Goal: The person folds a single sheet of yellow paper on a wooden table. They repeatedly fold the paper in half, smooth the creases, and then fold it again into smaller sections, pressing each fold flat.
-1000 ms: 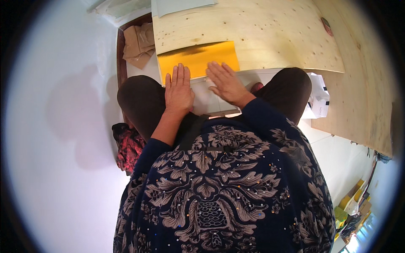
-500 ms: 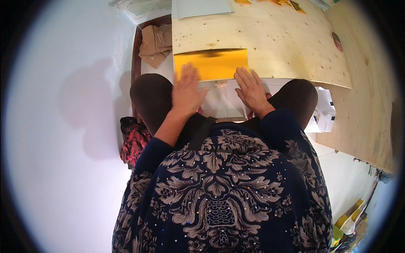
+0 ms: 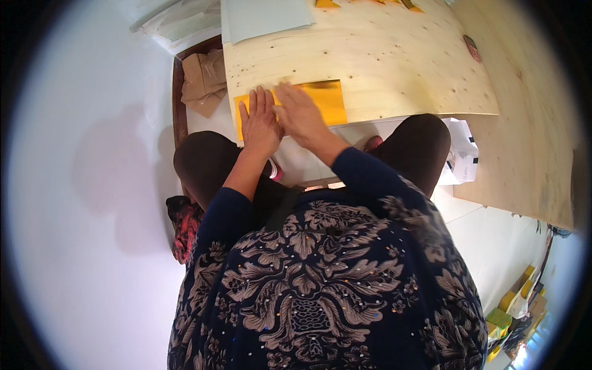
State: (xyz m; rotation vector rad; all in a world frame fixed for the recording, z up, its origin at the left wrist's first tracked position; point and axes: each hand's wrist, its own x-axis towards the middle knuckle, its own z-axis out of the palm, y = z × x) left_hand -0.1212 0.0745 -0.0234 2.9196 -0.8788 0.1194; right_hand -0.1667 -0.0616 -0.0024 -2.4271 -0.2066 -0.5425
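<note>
In swept the right hand (image 3: 302, 118), and I caught it blurred, close beside the left hand (image 3: 262, 128); both were outstretched, grasping nothing, over the golden sheet (image 3: 331, 103), which ran rightward beyond them on the wooden tabletop (image 3: 382, 74).

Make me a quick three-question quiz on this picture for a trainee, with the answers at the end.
1. Multiple choice: what colour is the shiny sheet at the near edge of the wooden table? a) red b) golden yellow c) green
2. True or false: the left hand and right hand are close together.
3. Fill in: seen by the wearer, the pale grey sheets lie at the table's ____ side.

Key: 1 b; 2 true; 3 left.
</note>
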